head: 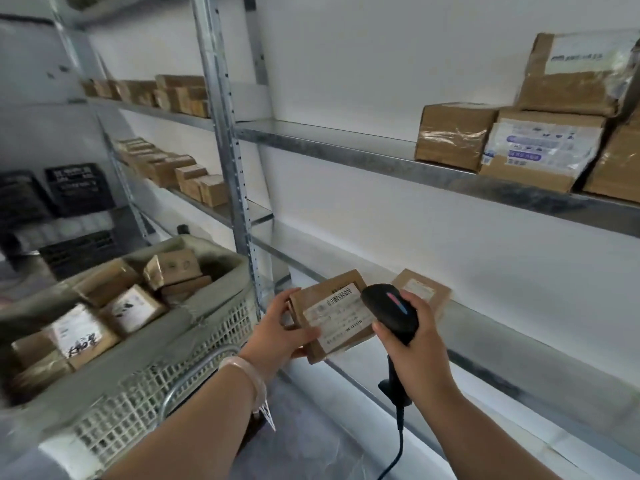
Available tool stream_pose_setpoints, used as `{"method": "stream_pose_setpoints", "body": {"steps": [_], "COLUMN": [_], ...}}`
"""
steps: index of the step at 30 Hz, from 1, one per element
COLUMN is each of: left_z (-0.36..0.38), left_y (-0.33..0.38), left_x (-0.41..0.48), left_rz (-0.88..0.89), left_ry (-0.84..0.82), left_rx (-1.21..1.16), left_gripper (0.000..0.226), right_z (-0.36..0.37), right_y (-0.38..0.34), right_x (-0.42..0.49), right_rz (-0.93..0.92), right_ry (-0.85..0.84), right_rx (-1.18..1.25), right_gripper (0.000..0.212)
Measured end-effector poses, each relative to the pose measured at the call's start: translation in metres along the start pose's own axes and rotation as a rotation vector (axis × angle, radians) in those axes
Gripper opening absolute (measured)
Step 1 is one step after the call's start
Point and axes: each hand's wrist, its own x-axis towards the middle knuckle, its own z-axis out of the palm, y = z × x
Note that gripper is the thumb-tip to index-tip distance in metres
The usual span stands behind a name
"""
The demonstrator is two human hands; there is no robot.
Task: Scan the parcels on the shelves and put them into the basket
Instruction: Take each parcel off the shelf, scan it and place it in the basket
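Parcel (336, 317) in left hand (287, 327), scanner (391, 310) in right hand (417, 344), one each.

bare arms (194, 420), clear bangle (243, 368), white tag (268, 415)

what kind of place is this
Most likely a parcel depot or courier stockroom: metal shelving stacked with taped cardboard boxes, a plastic basket full of labelled boxes, and a corded barcode scanner in the right hand, aimed at the parcel the left hand holds.
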Motion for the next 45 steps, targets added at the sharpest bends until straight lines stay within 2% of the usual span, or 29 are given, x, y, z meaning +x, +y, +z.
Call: {"method": "stream_pose_setpoints", "body": {"steps": [10,13,29,45], "left_z": [-0.142,-0.17,-0.258,-0.306], "left_y": [0.017,0.016,0.01,-0.006], "left_x": [-0.037,-0.042,-0.045,-0.034], "left_rz": [-0.066,-0.074,-0.077,-0.118], "left_ry": [0.287,0.346,0.453,0.433], "left_rx": [-0.018,-0.042,0.054,0.014], "left_gripper": [0.066,0.067,0.065,0.077], "right_z": [0.111,0.136,0.203,0.223], "right_y": [-0.073,-0.093,-0.155,-0.19], "right_x": [-0.009,-0.007,0.003,0.002], "right_rz": [-0.249,-0.312,-0.402,-0.377], "right_ry": [-0.45,-0.527,-0.617,-0.642], "right_rx": [-0.226,-0.259,-0.358,-0.385], "right_gripper": [0.06,0.058,0.049,0.046]}}
